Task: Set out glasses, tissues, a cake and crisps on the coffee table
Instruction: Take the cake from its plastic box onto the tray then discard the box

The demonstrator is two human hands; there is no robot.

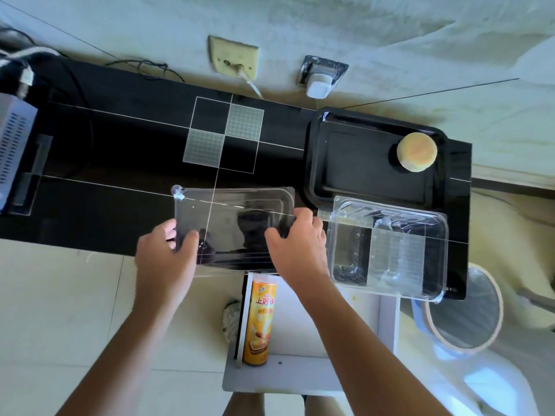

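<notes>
Both my hands hold a clear plastic tray [231, 211] over the front edge of the black glossy table [120, 151]. My left hand [165, 250] grips its left side and my right hand [297, 238] grips its right side. A round yellow cake [417, 151] sits in the far right corner of a black tray [354, 163]. A second clear plastic container [390, 247] lies upside down to the right of my right hand, partly overlapping the black tray. An orange tube of crisps [259, 319] stands on a white shelf [300, 373] below the table.
A grey box [15, 151] with cables sits at the table's left end. Wall sockets [234, 57] with plugs are behind the table. A mesh bin [468, 310] stands on the floor at right.
</notes>
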